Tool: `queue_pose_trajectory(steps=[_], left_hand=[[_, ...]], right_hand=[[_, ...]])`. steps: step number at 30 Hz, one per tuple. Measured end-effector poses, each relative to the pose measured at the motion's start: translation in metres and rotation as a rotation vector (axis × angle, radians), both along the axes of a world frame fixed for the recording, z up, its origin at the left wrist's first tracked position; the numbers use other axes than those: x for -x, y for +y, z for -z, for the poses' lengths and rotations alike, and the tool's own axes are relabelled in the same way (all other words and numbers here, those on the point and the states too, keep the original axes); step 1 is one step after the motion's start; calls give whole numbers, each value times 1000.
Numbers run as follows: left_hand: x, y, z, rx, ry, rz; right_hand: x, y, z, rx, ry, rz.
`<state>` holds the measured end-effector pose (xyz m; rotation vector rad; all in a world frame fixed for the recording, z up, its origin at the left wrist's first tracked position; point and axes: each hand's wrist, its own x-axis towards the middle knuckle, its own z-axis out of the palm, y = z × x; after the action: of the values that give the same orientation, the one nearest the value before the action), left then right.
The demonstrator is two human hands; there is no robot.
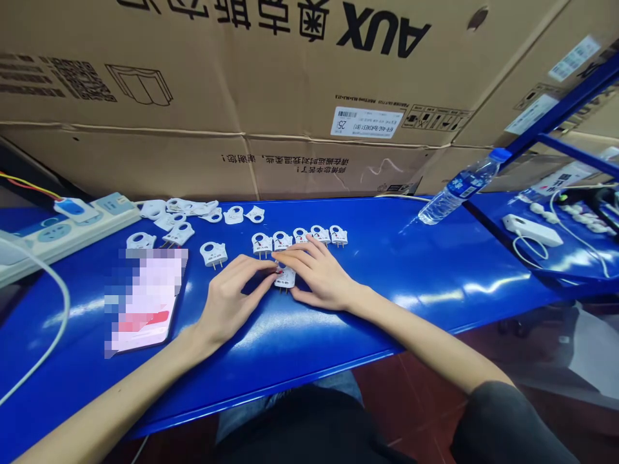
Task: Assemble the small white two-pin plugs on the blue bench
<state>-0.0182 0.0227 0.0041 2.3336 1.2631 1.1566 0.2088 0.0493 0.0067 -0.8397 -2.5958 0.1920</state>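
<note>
A small white two-pin plug (285, 278) with a ring-shaped top sits on the blue table between my hands, its pins pointing toward me. My right hand (323, 277) steadies it from the right, thumb low at its edge and fingers arched over the top. At the plug's upper left, the thumb and forefinger of my left hand (236, 293) are pinched together. A tiny reddish bit shows at those fingertips, too small to name. Just behind my hands is a row of similar plugs (262, 243), some with red bits inside. One more plug (213, 254) lies left of the row.
White plug shells (181, 209) are heaped at the back left, beside a power strip (62, 232). A phone (149, 303) lies left of my left arm. Large cardboard boxes (290, 84) wall the back. A water bottle (459, 187) stands at the right near a blue metal frame (556, 142).
</note>
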Motion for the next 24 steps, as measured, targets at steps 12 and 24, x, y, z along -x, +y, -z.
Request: queue_pose_trajectory(steps=[12, 24], left_hand=[[1, 1, 1, -53, 11, 28], [1, 2, 2, -139, 43, 33]], right_hand=[[-1, 0, 1, -29, 32, -12], [-1, 1, 1, -47, 54, 1]])
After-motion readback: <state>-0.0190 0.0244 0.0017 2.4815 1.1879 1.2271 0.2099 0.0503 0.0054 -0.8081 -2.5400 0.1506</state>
